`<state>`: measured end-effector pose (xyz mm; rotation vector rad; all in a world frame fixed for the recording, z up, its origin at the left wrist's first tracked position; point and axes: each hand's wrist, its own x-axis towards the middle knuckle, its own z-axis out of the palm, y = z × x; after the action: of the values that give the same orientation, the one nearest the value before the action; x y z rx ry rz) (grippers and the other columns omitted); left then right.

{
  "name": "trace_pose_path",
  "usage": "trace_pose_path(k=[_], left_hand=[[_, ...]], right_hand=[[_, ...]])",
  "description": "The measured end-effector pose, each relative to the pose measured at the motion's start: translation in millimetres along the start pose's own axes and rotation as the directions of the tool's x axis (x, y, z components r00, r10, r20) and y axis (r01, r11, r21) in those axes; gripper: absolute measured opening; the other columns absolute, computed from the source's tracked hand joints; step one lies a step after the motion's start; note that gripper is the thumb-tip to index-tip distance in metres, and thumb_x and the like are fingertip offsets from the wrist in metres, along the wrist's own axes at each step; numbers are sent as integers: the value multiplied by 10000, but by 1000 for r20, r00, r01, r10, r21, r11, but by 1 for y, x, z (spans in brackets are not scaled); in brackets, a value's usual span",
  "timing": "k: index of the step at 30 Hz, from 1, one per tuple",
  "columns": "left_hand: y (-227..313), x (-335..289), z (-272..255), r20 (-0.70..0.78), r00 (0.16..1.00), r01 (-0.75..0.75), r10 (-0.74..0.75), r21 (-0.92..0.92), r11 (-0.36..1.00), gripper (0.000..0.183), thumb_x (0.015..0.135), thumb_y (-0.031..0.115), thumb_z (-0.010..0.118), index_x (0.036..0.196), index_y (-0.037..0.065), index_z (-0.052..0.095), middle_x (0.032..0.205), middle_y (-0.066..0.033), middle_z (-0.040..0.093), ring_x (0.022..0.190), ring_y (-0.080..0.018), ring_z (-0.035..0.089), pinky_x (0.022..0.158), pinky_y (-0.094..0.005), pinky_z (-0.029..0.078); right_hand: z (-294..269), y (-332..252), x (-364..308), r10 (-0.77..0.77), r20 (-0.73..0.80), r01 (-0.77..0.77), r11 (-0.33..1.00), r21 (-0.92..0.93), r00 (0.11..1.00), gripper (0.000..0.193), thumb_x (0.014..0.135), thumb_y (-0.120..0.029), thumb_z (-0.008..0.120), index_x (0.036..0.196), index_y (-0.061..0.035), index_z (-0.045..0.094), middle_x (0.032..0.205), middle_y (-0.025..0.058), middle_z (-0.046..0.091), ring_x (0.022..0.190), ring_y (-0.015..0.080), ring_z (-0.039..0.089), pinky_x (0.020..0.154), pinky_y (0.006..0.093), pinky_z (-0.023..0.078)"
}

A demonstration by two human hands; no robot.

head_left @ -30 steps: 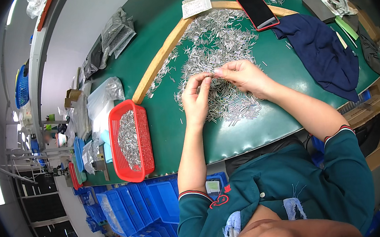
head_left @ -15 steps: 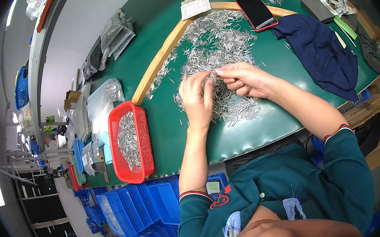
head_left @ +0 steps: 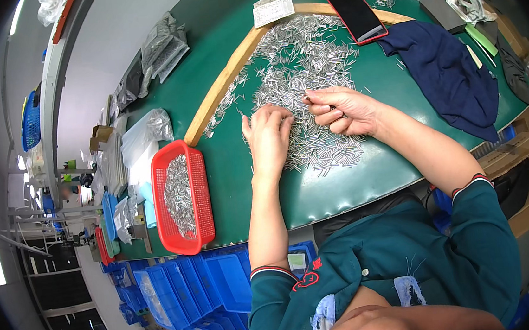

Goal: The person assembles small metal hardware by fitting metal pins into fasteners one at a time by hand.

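Observation:
A wide heap of short, thin silvery metal pins (head_left: 304,53) lies on the green tabletop, and both my hands are over its near part. My right hand (head_left: 345,111) has its thumb and index finger pinched at a small metal pin, while the other fingers curl into the palm. To its left, my left hand (head_left: 268,138) is low over the pins, back of the hand up. Its fingers bend inward with the little finger held apart; what lies between the fingertips is hidden. A gap separates the two hands.
A red plastic basket (head_left: 203,199) partly filled with pins stands at the left. Wooden strips (head_left: 224,76) border the heap. A phone (head_left: 357,15), paper slips (head_left: 273,11) and dark blue cloth (head_left: 443,71) lie beyond. Blue bins (head_left: 228,283) stand below the table edge.
My left hand has moved left and slightly down, away from my right fingertips, which it was meeting before. My right hand has stayed almost in place, turning slightly.

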<state>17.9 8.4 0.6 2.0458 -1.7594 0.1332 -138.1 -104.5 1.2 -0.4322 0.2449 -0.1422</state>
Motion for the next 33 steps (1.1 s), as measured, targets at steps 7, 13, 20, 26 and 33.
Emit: trace_pose_path(k=[7, 13, 20, 26, 33], left_hand=[[5, 4, -3, -99, 965, 136, -244, -605, 784, 93, 809, 95, 588, 890, 54, 606, 836, -51, 636, 820, -164, 586, 803, -297, 430], [12, 3, -4, -89, 968, 66, -235, -812, 580, 114, 853, 42, 530, 934, -26, 571, 881, -76, 615, 844, -115, 565, 767, -231, 439], [13, 4, 2, -188, 975, -12, -118, -576, 817, 91, 786, 81, 603, 873, 57, 614, 819, -48, 628, 788, -172, 585, 830, -330, 408], [16, 4, 3, -294, 952, -164, 84, -258, 952, 120, 759, 117, 629, 876, 94, 627, 788, -18, 613, 761, -165, 580, 910, -392, 339], [24, 4, 0, -239, 963, -166, 127, -148, 975, 308, 729, 90, 654, 1032, 100, 605, 770, -12, 612, 754, -163, 580, 887, -377, 372]], right_hand=[[-6, -3, 0, -8, 184, -17, 991, 132, 983, 202, 870, -266, 498, 873, -65, 493, 631, -43, 401, 443, -10, 291, 310, 122, 166], [5, -2, -3, -43, -28, 41, 996, -78, 999, 248, 845, -316, 530, 827, -70, 503, 640, -46, 413, 429, -8, 272, 314, 129, 160], [2, 11, 2, -206, -127, 127, 879, -459, 970, 213, 834, -289, 585, 849, -79, 559, 609, -85, 374, 439, -18, 250, 350, 149, 140], [5, 15, 4, -308, -166, 171, 818, -550, 937, 214, 808, -281, 619, 821, -69, 594, 587, -84, 414, 436, -7, 297, 351, 168, 178], [2, 13, 4, -356, -168, 172, 747, -642, 919, 201, 822, -276, 602, 813, -76, 584, 600, -86, 415, 435, -14, 299, 350, 161, 185]])
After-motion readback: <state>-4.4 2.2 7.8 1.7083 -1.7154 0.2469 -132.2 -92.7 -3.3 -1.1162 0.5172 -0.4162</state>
